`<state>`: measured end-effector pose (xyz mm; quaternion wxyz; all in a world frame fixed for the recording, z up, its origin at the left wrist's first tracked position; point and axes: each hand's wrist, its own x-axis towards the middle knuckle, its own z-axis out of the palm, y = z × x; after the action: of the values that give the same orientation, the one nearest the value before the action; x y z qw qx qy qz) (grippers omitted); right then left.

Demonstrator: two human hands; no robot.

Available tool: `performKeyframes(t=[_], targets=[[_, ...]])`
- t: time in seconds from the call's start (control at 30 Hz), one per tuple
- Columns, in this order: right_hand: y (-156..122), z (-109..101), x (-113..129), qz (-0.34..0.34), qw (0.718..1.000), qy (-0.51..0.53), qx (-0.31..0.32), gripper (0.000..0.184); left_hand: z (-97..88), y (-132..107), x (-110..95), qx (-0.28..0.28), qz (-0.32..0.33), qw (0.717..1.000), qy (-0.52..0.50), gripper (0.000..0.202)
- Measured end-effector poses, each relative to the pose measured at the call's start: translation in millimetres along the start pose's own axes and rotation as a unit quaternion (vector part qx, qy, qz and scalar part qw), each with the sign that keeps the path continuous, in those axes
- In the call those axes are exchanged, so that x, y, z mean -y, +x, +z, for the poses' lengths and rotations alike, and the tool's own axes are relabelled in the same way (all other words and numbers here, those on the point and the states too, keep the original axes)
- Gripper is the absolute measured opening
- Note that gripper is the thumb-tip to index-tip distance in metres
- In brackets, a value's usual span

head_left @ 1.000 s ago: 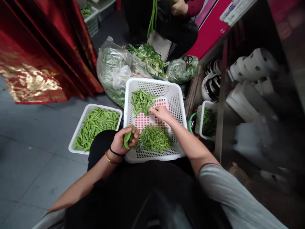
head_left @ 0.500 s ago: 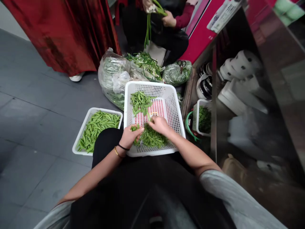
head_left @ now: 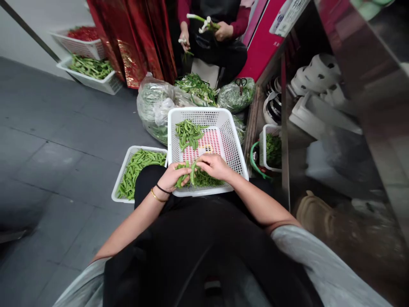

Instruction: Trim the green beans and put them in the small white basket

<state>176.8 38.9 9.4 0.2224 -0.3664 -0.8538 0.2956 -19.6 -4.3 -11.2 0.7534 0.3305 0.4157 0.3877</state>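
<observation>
My left hand is closed around several green pea pods, over the near left part of a white perforated basket. A single pea pod stands upright between my two hands. At its top end, the fingers of my right hand are pinched together. Below them, thin green trimmings lie heaped along the near side of the basket. Toward its far left corner rests a loose pile of pea pods.
A low white basket of pods stands on the floor by my left knee. Bagged greens lie beyond my basket, before a seated person holding stalks. Steel shelving borders the right; baskets stand by the far left wall.
My right hand has come back to the left one, and a pod now shows upright between them. The view has shifted, revealing baskets by the wall. The other person's hands have moved apart.
</observation>
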Motion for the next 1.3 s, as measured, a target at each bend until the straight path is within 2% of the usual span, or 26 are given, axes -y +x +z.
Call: performKeyframes(t=[0.13, 0.2, 0.27, 0.33, 0.47, 0.57, 0.63, 0.77, 0.87, 0.93, 1.03, 1.07, 1.13, 1.2, 1.3], targets=[[-2.3, -3.1, 8.7, -0.087, 0.989, -0.099, 0.066, 0.025, 0.5, 0.0, 2.4, 0.038, -0.069, 0.997, -0.005, 0.023], [-4.4, 1.0, 13.2, -0.085, 0.983, -0.151, 0.055, 0.024, 3.0, 2.0, 6.5, 0.047, -0.098, 0.993, -0.042, 0.024], [-7.1, 5.6, 16.2, -0.058, 0.980, -0.192, 0.013, 0.024, 6.8, 4.5, 9.3, 0.019, -0.101, 0.990, -0.094, 0.023], [-11.4, 5.5, 15.8, -0.029, 0.978, -0.205, -0.034, 0.024, 9.1, 6.1, 8.6, -0.033, -0.074, 0.988, -0.129, 0.021], [-22.7, -13.6, 5.3, 0.017, 0.986, -0.144, -0.088, 0.024, 5.7, 4.2, -0.7, -0.149, 0.041, 0.981, -0.118, 0.022], [-24.6, -22.8, -0.7, 0.045, 0.994, -0.090, -0.048, 0.023, 4.3, 1.7, -3.8, -0.183, 0.105, 0.976, -0.055, 0.020], [-20.3, -16.7, -0.5, 0.051, 0.997, -0.060, -0.010, 0.021, 5.9, 1.1, -1.7, -0.189, 0.132, 0.973, -0.003, 0.019], [-7.1, 7.3, 3.2, -0.008, 0.997, -0.054, 0.053, 0.024, 8.4, -4.6, -0.6, -0.200, 0.155, 0.963, 0.089, 0.015], [-4.3, 9.0, 4.9, -0.057, 0.989, -0.103, 0.095, 0.029, 9.6, -17.5, -11.7, -0.231, 0.189, 0.936, 0.184, 0.014], [-6.7, 1.7, 6.6, -0.086, 0.979, -0.134, 0.129, 0.028, 12.9, -26.4, -21.1, -0.197, 0.208, 0.931, 0.228, 0.022], [-10.7, -8.3, 10.5, -0.135, 0.966, -0.160, 0.154, 0.028, 21.0, -30.7, -28.3, -0.069, 0.173, 0.947, 0.263, 0.020], [-11.2, -9.2, 11.7, -0.145, 0.965, -0.162, 0.148, 0.029, 23.5, -29.0, -28.2, -0.039, 0.158, 0.947, 0.275, 0.017], [-11.2, -6.7, 12.9, -0.144, 0.970, -0.161, 0.111, 0.032, 26.6, -22.5, -25.3, -0.030, 0.145, 0.944, 0.294, 0.015], [-11.2, -0.7, 12.1, -0.109, 0.980, -0.155, 0.052, 0.035, 26.5, -14.3, -20.0, -0.062, 0.128, 0.947, 0.288, 0.014], [-15.3, 5.2, 6.3, -0.041, 0.989, -0.138, -0.023, 0.036, 18.4, -3.2, -12.1, -0.139, 0.081, 0.965, 0.207, 0.019]])
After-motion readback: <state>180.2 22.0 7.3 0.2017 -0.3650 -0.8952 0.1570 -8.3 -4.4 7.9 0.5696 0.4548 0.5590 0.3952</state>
